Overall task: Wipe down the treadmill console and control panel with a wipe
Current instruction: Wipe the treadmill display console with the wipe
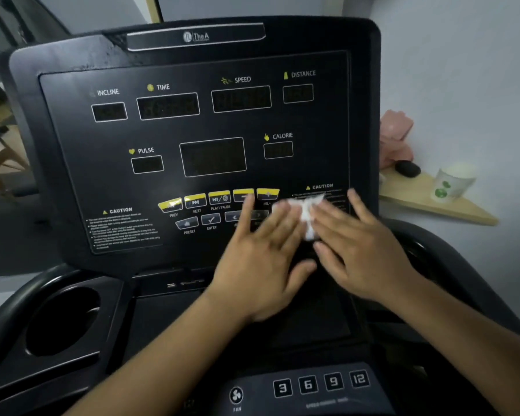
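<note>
The black treadmill console (192,130) fills the view, with dark display windows and a row of yellow buttons (219,198) low on its panel. A white wipe (305,210) lies flat against the lower right of the panel, near the right CAUTION label. My left hand (264,259) and my right hand (360,250) both press on the wipe with straight, spread fingers. The wipe shows between the two hands; most of it is hidden under the fingers. My left hand covers some of the lower grey buttons.
A round cup holder (62,322) sits at the lower left. A lower control strip (321,384) carries a fan key and speed keys 3, 6, 9, 12. To the right, a wooden shelf (439,202) holds a paper cup (452,183), a black item and a pink object.
</note>
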